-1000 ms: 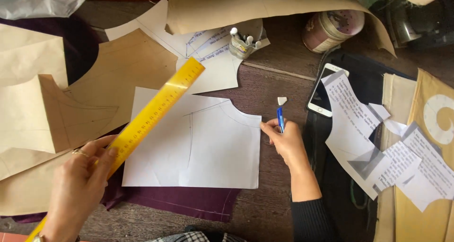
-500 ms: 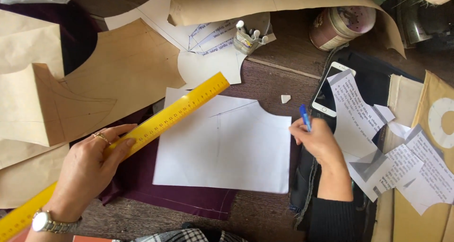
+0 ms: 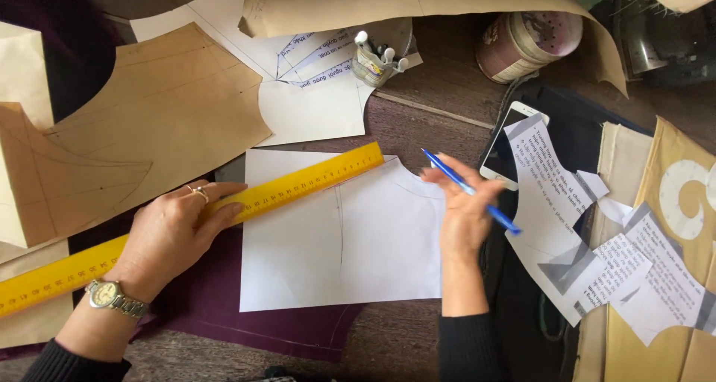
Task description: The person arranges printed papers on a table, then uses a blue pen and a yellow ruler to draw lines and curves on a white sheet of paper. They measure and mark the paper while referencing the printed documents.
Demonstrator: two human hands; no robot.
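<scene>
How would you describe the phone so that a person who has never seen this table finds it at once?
Start at the white pattern sheet in the middle, then go right past the right hand and its blue pen. The phone lies on dark cloth, half under a printed paper strip. It alone has a black screen in a white frame.

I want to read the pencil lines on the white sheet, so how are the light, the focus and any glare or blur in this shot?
Head view: soft, even light, with only faint shadows under the left hand and the yellow ruler; the white pattern sheet is bright, its curved pencil line faint but visible; the right hand and blue pen look slightly soft; the phone screen shows no strong glare.
</scene>
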